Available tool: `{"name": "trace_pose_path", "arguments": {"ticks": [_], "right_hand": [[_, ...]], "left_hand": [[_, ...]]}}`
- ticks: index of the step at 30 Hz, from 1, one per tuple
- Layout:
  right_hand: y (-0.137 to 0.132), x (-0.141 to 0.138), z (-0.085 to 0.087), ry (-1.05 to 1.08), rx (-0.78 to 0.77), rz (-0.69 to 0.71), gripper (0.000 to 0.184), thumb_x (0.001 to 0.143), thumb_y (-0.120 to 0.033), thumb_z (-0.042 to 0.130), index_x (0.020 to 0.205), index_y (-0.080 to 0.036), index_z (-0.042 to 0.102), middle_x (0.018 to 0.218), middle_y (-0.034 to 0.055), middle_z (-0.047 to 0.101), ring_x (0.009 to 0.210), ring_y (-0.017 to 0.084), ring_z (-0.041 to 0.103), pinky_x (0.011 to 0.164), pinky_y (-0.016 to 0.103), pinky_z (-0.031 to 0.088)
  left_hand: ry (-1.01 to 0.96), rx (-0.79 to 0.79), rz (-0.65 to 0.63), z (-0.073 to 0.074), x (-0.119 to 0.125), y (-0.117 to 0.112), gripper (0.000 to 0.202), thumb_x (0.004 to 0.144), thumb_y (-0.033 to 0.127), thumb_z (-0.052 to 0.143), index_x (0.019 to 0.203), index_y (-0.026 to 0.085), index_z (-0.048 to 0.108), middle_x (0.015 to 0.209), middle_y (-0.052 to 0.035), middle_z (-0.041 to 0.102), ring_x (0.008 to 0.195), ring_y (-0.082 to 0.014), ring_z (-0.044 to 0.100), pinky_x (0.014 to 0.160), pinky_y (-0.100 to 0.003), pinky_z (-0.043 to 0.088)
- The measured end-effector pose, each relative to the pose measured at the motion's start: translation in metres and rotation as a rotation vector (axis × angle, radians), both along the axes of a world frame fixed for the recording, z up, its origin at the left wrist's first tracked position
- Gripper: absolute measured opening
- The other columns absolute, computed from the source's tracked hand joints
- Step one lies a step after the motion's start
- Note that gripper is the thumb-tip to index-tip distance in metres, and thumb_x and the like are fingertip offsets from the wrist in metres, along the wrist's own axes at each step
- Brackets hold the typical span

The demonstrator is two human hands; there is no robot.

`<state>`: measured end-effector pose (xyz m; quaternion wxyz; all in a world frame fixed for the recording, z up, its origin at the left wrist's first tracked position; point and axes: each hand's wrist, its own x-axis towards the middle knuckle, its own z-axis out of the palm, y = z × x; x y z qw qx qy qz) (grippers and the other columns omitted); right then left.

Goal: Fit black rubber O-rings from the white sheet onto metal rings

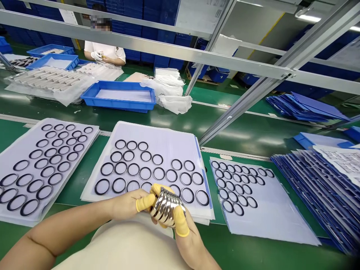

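Note:
My left hand [129,204] and my right hand [180,225] meet low in the middle, both wearing yellow finger cots. Between them they grip a fanned stack of shiny metal rings [165,207]. The stack hovers over the near edge of the middle white sheet [168,144], where several dark rings [144,173] lie in rows. A left sheet [17,150] carries several more dark rings [45,165]. A right sheet [270,210] carries smaller rings [237,183].
A green conveyor belt [247,131] runs behind the sheets. A blue tray [119,95], white bags [171,90] and trays of parts [47,80] lie beyond it. Stacked blue sheets [317,191] fill the right. A person in white [105,52] works opposite. Metal frame bars [253,97] cross overhead.

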<state>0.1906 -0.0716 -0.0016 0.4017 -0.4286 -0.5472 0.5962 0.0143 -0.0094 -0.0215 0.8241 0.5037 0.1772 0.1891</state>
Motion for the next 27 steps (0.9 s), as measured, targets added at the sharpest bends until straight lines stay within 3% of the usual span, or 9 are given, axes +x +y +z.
{"name": "trace_pose_path", "arguments": {"ticks": [3, 8, 13, 16, 21, 24, 27], "right_hand": [[0.001, -0.002, -0.001, -0.087, 0.104, -0.005, 0.05, 0.096, -0.054, 0.029, 0.136, -0.026, 0.042, 0.127, 0.0107, 0.052, 0.114, 0.025, 0.049, 0.101, 0.04, 0.04], [0.004, -0.006, 0.0, -0.105, 0.283, 0.067, 0.05, 0.095, -0.05, 0.04, 0.14, -0.03, 0.035, 0.138, 0.0085, 0.041, 0.127, 0.026, 0.042, 0.108, 0.041, 0.035], [0.0, -0.006, -0.009, -0.041, 0.303, 0.073, 0.064, 0.09, -0.048, 0.054, 0.145, -0.031, 0.026, 0.147, 0.0105, 0.035, 0.136, 0.03, 0.033, 0.11, 0.047, 0.032], [-0.004, 0.001, -0.016, -0.006, 0.211, 0.109, 0.056, 0.087, -0.042, 0.061, 0.138, -0.035, 0.04, 0.15, 0.0069, 0.035, 0.141, 0.03, 0.026, 0.111, 0.049, 0.029], [0.0, 0.009, -0.016, 0.017, 0.142, 0.113, 0.028, 0.088, -0.039, 0.059, 0.115, -0.032, 0.065, 0.13, 0.008, 0.059, 0.124, 0.03, 0.05, 0.105, 0.05, 0.037], [0.006, 0.007, -0.01, 0.077, 0.074, 0.209, 0.024, 0.088, -0.041, 0.058, 0.102, -0.026, 0.07, 0.106, 0.0093, 0.07, 0.101, 0.027, 0.063, 0.094, 0.047, 0.046], [0.008, 0.003, -0.005, 0.165, 0.005, 0.3, 0.024, 0.089, -0.042, 0.056, 0.095, -0.023, 0.07, 0.091, 0.0083, 0.072, 0.088, 0.025, 0.065, 0.087, 0.045, 0.049]], "left_hand": [[0.073, -0.127, 0.114, -0.002, 0.005, -0.002, 0.044, 0.076, 0.054, 0.067, 0.065, 0.011, 0.067, 0.067, -0.0023, 0.065, 0.068, -0.0135, 0.059, 0.076, -0.027, 0.049], [0.111, -0.163, 0.098, 0.011, 0.004, 0.003, 0.026, 0.07, 0.038, 0.077, 0.071, 0.013, 0.071, 0.068, 0.0007, 0.063, 0.066, -0.01, 0.056, 0.07, -0.022, 0.047], [0.065, 0.073, 0.152, 0.016, -0.002, 0.009, 0.024, 0.071, 0.035, 0.077, 0.065, 0.013, 0.067, 0.069, -0.0009, 0.062, 0.068, -0.0116, 0.055, 0.068, -0.023, 0.046], [0.045, 0.231, 0.172, 0.02, -0.007, 0.013, 0.026, 0.078, 0.036, 0.07, 0.065, 0.013, 0.067, 0.072, -0.0034, 0.062, 0.072, -0.0136, 0.056, 0.073, -0.026, 0.047], [0.06, 0.397, 0.216, 0.026, -0.011, 0.018, 0.027, 0.084, 0.03, 0.062, 0.064, 0.013, 0.066, 0.071, -0.0037, 0.06, 0.071, -0.013, 0.055, 0.069, -0.024, 0.047], [0.109, 0.522, 0.243, 0.028, -0.01, 0.017, 0.028, 0.085, 0.022, 0.059, 0.059, 0.013, 0.062, 0.068, -0.002, 0.057, 0.069, -0.0114, 0.053, 0.067, -0.021, 0.046], [0.117, 0.574, 0.243, 0.029, -0.008, 0.015, 0.028, 0.086, 0.021, 0.057, 0.06, 0.013, 0.062, 0.071, -0.0026, 0.06, 0.07, -0.0114, 0.055, 0.069, -0.021, 0.047]]}}
